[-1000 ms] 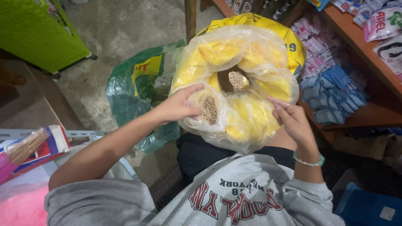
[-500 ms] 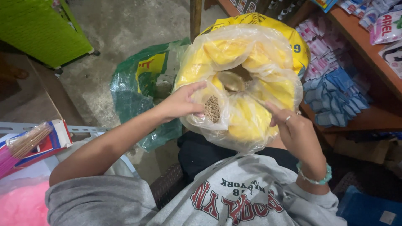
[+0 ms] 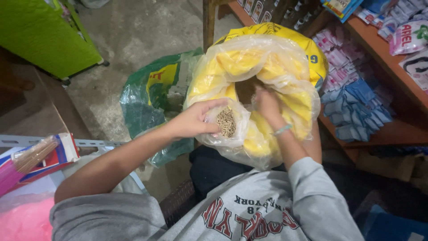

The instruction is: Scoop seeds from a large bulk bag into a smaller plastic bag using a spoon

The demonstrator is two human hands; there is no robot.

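Observation:
A big yellow sack (image 3: pixel 307 53) with a clear plastic liner (image 3: pixel 249 58) stands open between my knees. My left hand (image 3: pixel 194 120) grips a small clear plastic bag (image 3: pixel 225 127) holding brown grain, held against the sack's near rim. My right hand (image 3: pixel 267 105) reaches down into the sack's mouth; its fingers are blurred and partly hidden inside, so I cannot tell what they hold. A pale bracelet (image 3: pixel 281 130) circles my right wrist.
A green and yellow plastic sack (image 3: pixel 147 102) lies on the concrete floor to the left. Wooden shelves (image 3: pixel 388 67) with packets and blue sachets stand at right. A green crate (image 3: pixel 44 35) sits upper left. A red box with sticks (image 3: pixel 40 156) lies at lower left.
My right hand has moved from the sack's outer right side up and into its opening. My left hand keeps holding the small bag of grain in place.

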